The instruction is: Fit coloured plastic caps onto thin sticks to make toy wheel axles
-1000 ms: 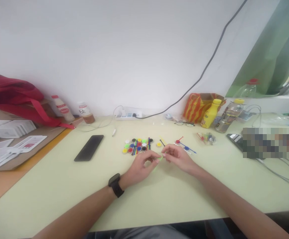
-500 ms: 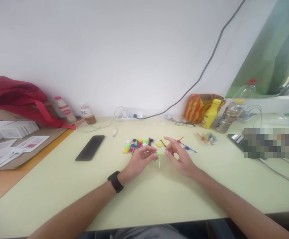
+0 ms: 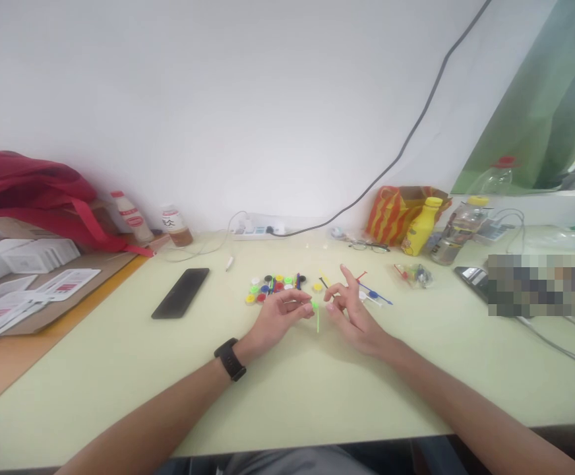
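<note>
My left hand (image 3: 286, 316), with a black watch on its wrist, pinches a thin bright green plastic stick (image 3: 318, 320) with a small rounded green end at the fingertips. The stick hangs downward above the table. Just to its right, my right hand (image 3: 357, 313) is open, index finger raised and the other fingers bent near the thumb, apart from the stick. Beyond my left hand lie several coloured plastic discs (image 3: 250, 299) and sticks, partly hidden by it. Behind the right hand are a blue stick with a disc (image 3: 374, 294), a red stick (image 3: 361, 275) and a yellow disc (image 3: 317, 287).
A black phone (image 3: 181, 293) lies left of the discs. A small clear bag of parts (image 3: 413, 276) is to the right. Bottles, glasses (image 3: 369, 247), a striped bag (image 3: 386, 214) and a power strip (image 3: 258, 229) stand along the wall. Papers and a red bag (image 3: 30, 188) fill the left side.
My right index finger has lifted upward and away from the green stick. My left hand keeps its pinch in nearly the same place.
</note>
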{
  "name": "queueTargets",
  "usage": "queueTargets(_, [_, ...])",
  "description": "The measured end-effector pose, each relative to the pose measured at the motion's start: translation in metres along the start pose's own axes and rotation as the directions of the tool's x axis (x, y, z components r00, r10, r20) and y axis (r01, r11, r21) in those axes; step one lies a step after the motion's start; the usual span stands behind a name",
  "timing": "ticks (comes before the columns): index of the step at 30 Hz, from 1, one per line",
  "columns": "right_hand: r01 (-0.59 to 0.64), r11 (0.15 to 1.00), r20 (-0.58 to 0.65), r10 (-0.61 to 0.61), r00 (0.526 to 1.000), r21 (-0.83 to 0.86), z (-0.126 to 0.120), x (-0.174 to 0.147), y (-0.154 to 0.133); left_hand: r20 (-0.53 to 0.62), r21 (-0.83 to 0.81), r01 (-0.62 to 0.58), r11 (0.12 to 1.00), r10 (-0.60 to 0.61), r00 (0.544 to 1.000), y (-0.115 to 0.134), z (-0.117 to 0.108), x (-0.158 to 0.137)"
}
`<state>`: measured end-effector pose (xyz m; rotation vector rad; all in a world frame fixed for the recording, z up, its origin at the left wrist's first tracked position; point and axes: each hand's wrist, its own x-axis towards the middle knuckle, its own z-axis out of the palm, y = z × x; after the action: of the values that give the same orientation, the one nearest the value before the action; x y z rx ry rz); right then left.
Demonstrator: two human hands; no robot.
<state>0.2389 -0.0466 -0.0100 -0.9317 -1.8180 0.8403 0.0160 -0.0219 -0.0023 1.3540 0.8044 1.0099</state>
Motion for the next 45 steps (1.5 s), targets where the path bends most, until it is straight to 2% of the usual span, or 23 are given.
queueTargets(4, [-0.062,0.997,0.109,0.056,0.992,0.05,-0.009,0.006,-0.001,-0.013,0.02,-0.008,1.0,0.008,1.0,-0.001,-0.001,0.001])
queueTargets(9, [-0.115,0.989,0.017,0.114,0.993,0.096,-0.008,0.01,-0.004,-0.003,0.018,-0.019,1.0,0.019,1.0,-0.001,0.0,0.001])
queueTargets(15, [-0.161,0.957,0.064,0.149,0.987,0.24,0.0,0.008,-0.007,0.022,0.023,-0.01,1.0,0.009,1.0,0.0,0.0,0.0])
queueTargets(25, [-0.141,0.975,0.109,0.124,0.986,0.17,0.001,0.007,-0.007,0.078,0.023,-0.008,1.0,0.006,0.997,-0.003,-0.001,0.0])
queueTargets(34, [-0.056,0.998,-0.057,0.057,0.997,0.024,-0.006,0.003,-0.005,0.05,0.017,-0.014,1.0,0.013,0.999,-0.003,-0.001,0.001])
queueTargets(36, [-0.083,0.996,-0.019,0.084,0.996,0.033,-0.007,0.003,-0.006,0.049,0.017,-0.022,1.0,0.021,0.999,-0.003,-0.001,0.001])
queueTargets(39, [-0.168,0.985,0.183,0.156,0.971,0.051,-0.008,0.005,-0.008,0.03,0.034,-0.025,0.999,0.024,0.999,-0.002,-0.001,0.001])
queueTargets(41, [-0.175,0.983,0.253,0.155,0.955,0.058,-0.007,0.007,-0.008,0.031,0.043,-0.028,0.999,0.026,0.999,-0.001,0.0,0.001])
queueTargets(45, [-0.153,0.98,0.132,0.136,0.982,0.127,-0.005,0.01,-0.008,0.037,0.045,-0.033,0.998,0.032,0.999,-0.004,-0.001,0.002])
